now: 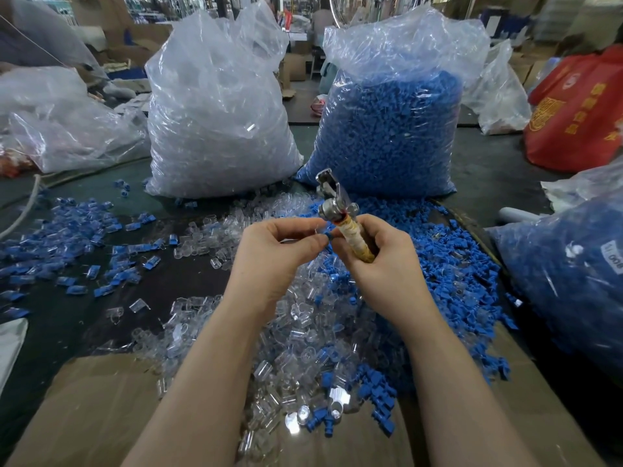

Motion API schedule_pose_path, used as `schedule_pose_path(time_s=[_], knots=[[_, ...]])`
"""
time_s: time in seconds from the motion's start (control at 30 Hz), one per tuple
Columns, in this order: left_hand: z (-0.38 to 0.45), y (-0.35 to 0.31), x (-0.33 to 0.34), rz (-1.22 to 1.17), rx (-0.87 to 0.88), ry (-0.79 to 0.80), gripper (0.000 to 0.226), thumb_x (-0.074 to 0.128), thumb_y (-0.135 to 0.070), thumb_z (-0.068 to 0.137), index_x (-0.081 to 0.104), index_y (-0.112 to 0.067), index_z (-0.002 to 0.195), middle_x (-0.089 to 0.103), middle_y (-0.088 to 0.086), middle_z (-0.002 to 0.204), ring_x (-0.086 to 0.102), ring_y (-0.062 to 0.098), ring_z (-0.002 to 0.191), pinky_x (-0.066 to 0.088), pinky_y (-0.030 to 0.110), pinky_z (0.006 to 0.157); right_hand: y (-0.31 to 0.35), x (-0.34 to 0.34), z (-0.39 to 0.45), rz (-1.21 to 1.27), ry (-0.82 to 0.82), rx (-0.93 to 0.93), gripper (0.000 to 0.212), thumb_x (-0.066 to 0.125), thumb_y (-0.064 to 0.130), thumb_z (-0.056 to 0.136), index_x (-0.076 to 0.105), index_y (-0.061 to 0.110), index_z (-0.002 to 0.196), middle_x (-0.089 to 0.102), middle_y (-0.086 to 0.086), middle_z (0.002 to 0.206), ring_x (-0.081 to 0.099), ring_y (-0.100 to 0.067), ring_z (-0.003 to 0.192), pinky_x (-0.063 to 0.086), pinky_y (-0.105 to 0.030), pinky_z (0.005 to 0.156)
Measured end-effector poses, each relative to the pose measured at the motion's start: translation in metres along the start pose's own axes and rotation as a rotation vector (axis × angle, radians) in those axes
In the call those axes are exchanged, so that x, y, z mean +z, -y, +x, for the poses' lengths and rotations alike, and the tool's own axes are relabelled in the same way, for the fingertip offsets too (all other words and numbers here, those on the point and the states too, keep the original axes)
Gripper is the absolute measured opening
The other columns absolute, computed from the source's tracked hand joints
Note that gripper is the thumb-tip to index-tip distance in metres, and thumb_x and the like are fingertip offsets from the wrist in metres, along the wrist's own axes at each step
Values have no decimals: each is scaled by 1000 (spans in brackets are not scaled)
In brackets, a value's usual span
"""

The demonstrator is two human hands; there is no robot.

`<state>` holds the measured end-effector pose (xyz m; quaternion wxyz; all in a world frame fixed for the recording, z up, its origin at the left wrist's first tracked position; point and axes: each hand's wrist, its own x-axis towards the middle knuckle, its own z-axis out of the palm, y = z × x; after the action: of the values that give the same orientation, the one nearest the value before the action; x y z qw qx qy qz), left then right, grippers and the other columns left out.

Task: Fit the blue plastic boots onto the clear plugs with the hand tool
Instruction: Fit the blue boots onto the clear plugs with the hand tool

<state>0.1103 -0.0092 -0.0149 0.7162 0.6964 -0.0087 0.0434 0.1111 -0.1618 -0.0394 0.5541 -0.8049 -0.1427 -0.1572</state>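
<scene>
Tool [340, 214] pointed up and away, leaning left, gripped by right hand [381, 261]; left hand [279, 251] fingers pinched a blue boot [328, 236].

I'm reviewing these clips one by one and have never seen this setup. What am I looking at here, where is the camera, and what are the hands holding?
There is no machine: a person works bare-handed, filmed by a camera on their head looking down. The right hand grips the hand tool by its wrapped handle, metal head up. The left hand pinches a small blue boot beside the handle. On the table lie loose clear plugs and blue boots. Behind stand a bag of clear plugs and a bag of blue boots.
</scene>
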Motion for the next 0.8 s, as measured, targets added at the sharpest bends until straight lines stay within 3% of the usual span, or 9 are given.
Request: schedule_pose_path(time_s=[0.1,0.3,0.5,0.8], knots=[[0,-2,-2,-58,-13,-14,18,75,0,80,76,-16,88,75,13,93,72,26,92,58,37,89,-2,-4,0,-12,1,50,8,67,26,93,65,19,88,64,-2,75,54,-22,63,45,-36,57],[1,-4,-4,-151,31,-87,24,73,3,81,70,-15,96,70,9,92,68,34,101,58,36,89,-7,-12,1,-67,55,164,4,66,20,89,63,20,87,63,2,75,54,-27,66,49,-45,63],[4,-2,-8,-83,140,-108,29,72,5,82,64,-14,102,70,1,89,67,7,79,56,27,84,-9,-15,0,-155,173,210,12,69,25,89,59,17,89,58,0,73,48,-16,61,42,-37,60],[4,-2,-9,-20,189,-86,31,69,7,84,62,-14,105,70,2,92,69,7,80,56,21,80,-6,-12,0,-232,218,201,12,67,24,89,56,18,90,60,-3,78,48,-18,60,47,-45,62]])
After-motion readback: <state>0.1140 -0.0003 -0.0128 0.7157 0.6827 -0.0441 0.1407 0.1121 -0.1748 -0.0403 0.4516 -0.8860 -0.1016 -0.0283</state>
